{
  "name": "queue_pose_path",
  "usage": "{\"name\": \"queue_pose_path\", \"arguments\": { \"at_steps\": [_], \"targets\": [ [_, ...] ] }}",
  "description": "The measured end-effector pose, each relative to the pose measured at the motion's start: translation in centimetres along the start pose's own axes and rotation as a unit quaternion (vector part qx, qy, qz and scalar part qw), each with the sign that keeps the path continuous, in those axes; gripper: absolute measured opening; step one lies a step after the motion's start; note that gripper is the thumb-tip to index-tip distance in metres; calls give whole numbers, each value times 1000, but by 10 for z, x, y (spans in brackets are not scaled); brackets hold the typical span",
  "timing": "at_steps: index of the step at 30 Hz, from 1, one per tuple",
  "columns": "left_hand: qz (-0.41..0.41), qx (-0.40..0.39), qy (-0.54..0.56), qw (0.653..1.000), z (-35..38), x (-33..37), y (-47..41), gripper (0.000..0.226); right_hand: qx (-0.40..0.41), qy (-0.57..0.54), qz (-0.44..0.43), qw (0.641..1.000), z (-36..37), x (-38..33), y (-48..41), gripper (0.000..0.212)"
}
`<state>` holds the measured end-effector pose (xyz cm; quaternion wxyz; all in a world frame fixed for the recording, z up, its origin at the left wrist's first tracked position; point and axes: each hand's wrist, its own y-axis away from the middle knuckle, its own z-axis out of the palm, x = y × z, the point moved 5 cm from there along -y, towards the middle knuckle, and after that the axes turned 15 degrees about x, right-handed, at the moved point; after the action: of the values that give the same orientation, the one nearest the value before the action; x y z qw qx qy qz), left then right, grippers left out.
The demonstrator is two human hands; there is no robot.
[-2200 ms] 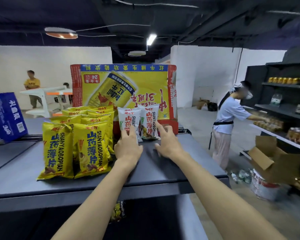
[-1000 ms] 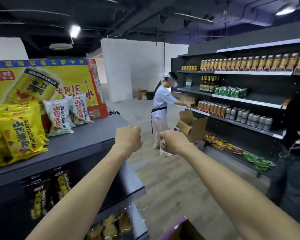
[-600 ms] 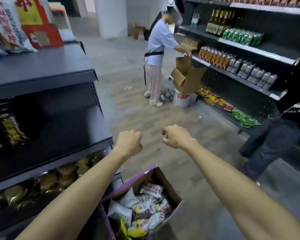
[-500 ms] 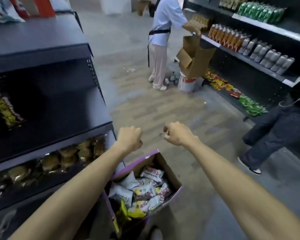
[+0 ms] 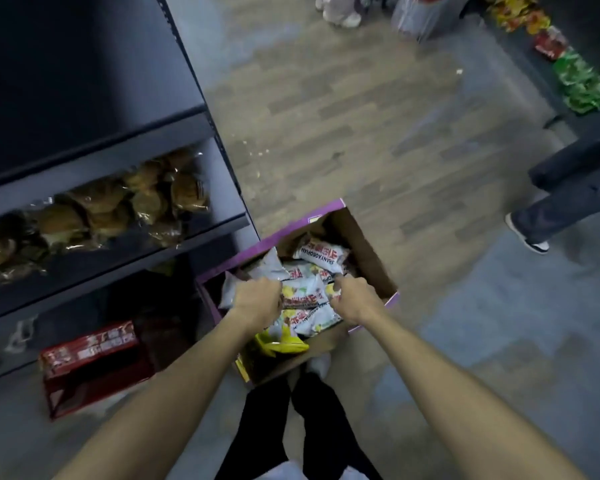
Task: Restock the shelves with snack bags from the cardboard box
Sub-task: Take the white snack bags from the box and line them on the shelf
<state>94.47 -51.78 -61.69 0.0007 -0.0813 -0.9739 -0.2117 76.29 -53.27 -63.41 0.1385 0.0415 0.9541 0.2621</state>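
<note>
An open cardboard box (image 5: 368,251) with purple edges stands on the floor at the foot of the dark shelf unit (image 5: 219,174). It holds several white snack bags (image 5: 321,256) and a yellow one (image 5: 281,344). My left hand (image 5: 257,301) and my right hand (image 5: 352,297) are both down inside the box. Each closes on an end of a white snack bag (image 5: 303,296) near the top of the pile. My fingertips are hidden among the bags.
Wrapped buns (image 5: 125,206) fill the lower shelf on the left. A red carton (image 5: 90,362) sits on the floor under it. Another person's legs (image 5: 568,195) stand at the right. Packets (image 5: 579,81) line the far shelf's bottom. My own legs (image 5: 305,427) are behind the box.
My view dropped from the top shelf down to the box. Both fists, held shut in the air above it, have gone into the box and closed on a white bag.
</note>
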Motion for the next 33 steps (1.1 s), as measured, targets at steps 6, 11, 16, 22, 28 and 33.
{"name": "queue_pose_path", "arguments": {
  "at_steps": [6, 11, 16, 22, 28, 33],
  "targets": [
    [21, -3, 61, 998, 80, 2, -34, 32, 2, -29, 73, 997, 70, 21, -25, 28],
    [72, -32, 122, 989, 131, 19, -72, 58, 45, -35, 83, 995, 85, 28, -61, 49],
    [100, -53, 86, 990, 169, 36, -95, 69, 56, -60, 101, 991, 97, 37, -87, 52],
    [99, -11, -4, 995, 176, 51, -107, 71, 111, -22, 28, 993, 96, 35, -122, 57],
    [101, 5, -33, 994, 186, 50, -116, 75, 80, 69, -10, 994, 99, 27, -161, 51],
    [104, 14, -27, 994, 189, 48, -119, 70, 84, 107, -24, 990, 102, 27, -170, 57]
  ]
}}
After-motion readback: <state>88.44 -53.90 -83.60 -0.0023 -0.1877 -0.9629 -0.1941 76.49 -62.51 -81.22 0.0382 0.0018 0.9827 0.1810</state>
